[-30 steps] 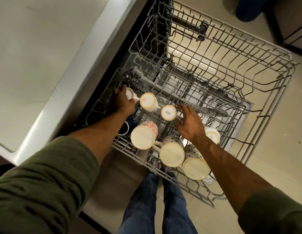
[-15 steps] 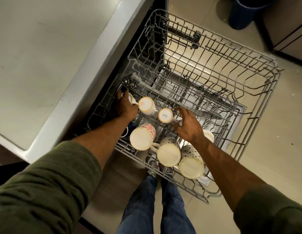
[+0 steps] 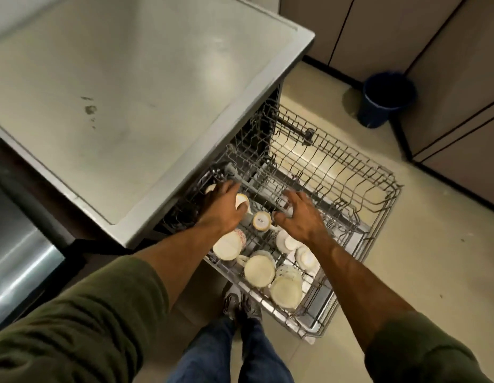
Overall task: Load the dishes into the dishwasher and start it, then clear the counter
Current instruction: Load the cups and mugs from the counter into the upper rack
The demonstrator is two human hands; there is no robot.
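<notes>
The grey wire dishwasher rack (image 3: 378,205) is pulled out over the floor. Several upside-down mugs stand in its near-left part: a red-patterned mug (image 3: 229,243), a pale mug (image 3: 259,269), a dotted mug (image 3: 285,288) and a small labelled cup (image 3: 261,221). My left hand (image 3: 223,208) hovers with fingers extended over two small cups (image 3: 241,201) at the rack's inner corner, partly hiding them. My right hand (image 3: 298,217) is spread above the rack beside the labelled cup, holding nothing. Two more small cups (image 3: 306,257) sit under my right wrist.
A bare steel counter (image 3: 129,106) tops the dishwasher on the left. A shiny steel appliance (image 3: 13,258) is at the lower left. A blue bin (image 3: 386,98) stands by brown cabinets (image 3: 447,78) at the back right. My shoes (image 3: 240,302) are at the rack's near edge.
The view has pulled up and back, showing the counter and bin. My left hand has let go of the small corner cup. My right hand has lifted and spread its fingers.
</notes>
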